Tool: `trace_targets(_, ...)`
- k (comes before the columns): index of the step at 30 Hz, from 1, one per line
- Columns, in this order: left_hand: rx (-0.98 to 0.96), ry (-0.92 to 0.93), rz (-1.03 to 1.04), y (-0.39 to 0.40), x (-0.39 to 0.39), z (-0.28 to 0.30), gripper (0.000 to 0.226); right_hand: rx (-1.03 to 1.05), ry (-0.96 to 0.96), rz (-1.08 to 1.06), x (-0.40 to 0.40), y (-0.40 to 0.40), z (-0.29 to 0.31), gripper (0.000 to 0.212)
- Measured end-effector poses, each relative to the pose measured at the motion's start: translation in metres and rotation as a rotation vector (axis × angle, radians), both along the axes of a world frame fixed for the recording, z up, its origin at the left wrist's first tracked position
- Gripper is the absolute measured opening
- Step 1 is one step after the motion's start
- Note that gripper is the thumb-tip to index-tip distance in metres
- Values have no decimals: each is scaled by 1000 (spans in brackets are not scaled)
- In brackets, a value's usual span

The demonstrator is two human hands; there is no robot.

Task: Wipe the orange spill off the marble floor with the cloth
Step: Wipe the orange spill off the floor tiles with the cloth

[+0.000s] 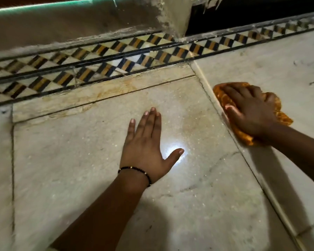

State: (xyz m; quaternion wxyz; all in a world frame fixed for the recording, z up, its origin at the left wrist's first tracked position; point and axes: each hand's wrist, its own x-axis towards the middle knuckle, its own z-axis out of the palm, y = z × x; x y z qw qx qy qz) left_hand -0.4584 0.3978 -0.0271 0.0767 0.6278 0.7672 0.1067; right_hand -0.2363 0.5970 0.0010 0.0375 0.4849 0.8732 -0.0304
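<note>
On the marble floor [98,178], one hand braces while the other wipes.

From the head view: the left hand [145,145] lies flat, fingers straight, likely propping the person's weight. The right hand [250,113] presses spread fingers on the bunched orange cloth [223,98], over the slab joint. A faint orange spill [192,124] shows between the hands, so the cloth seems poised to sweep it.

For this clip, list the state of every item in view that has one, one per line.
left hand: flat on the marble floor, fingers straight, holding nothing.
right hand: pressing the cloth down.
orange cloth: bunched under the right hand, on the floor.
orange spill: faint stain between the hands.
bracelet: on the left wrist.
</note>
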Motion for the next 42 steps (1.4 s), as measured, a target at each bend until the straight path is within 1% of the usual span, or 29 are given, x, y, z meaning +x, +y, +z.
trace_targets(2,-15,2,-2,0,0,0,99,2,35,17,-31,-8,-2,66)
trace_targets(6,-59,29,-1,1,3,2,99,-37,32,286,-102,-36,-8,64)
trace_targets(9,-63,28,-12,3,1,2,100,-67,48,296,-130,-4,-3,60)
trace_targets(10,-60,26,-13,2,-1,1,100,-78,58,258,-123,10,-3,60)
trace_targets(12,-53,9,-13,1,-1,1,100,-61,96,74,-86,27,-2,60)
trace_targets(14,-38,-2,-12,2,-1,0,100,-41,120,-146,-44,8,0,62)
trace_targets(15,-36,-5,-14,3,-2,-1,100,-48,109,-195,-28,-15,-1,62)
trace_targets(17,-51,-2,-19,3,0,-2,99,-69,73,-159,-3,-66,-3,62)
trace_targets(19,-54,2,-20,5,-2,-2,99,-85,32,-92,11,-91,-3,63)
trace_targets(21,-62,2,-17,4,-2,-1,99,-48,-1,-95,19,-74,0,66)
trace_targets(23,-57,-6,-27,3,-2,-2,98,-4,15,-217,15,-30,0,67)
trace_targets(25,-60,-1,-36,2,-2,-1,98,-16,74,-381,-10,19,-3,65)
trace_targets(26,-58,-3,-34,2,-2,-1,98,-16,82,-427,-31,38,-4,65)
trace_targets(27,-59,-2,-30,3,-2,-1,98,-9,90,-424,-55,49,-5,65)
trace_targets(28,-66,2,-29,4,-2,1,98,-13,107,-373,-79,51,-7,66)
trace_targets(29,-74,6,-27,4,-1,1,98,-27,131,-270,-101,43,-6,65)
trace_targets(31,-79,20,-2,4,-1,2,99,-42,141,14,-125,9,-8,64)
trace_targets(33,-84,34,13,4,-1,3,100,-45,112,212,-109,-35,-5,66)
trace_targets(35,-74,41,13,4,0,1,100,-55,108,279,-58,-66,-6,66)
trace_targets(36,-68,36,11,3,-1,0,101,-42,102,252,-28,-78,-5,65)
trace_targets(37,-64,32,9,2,-1,0,101,-21,86,168,2,-81,-4,66)
trace_targets(39,-52,47,15,3,1,0,101,10,55,-78,35,-60,0,68)
trace_targets(40,-57,60,9,4,1,0,102,8,34,-200,35,-43,0,70)
trace_targets(41,-65,77,5,3,5,2,102,17,31,-278,30,-29,0,71)
trace_targets(42,-68,92,12,3,4,3,102,-1,45,-305,16,-20,-2,72)
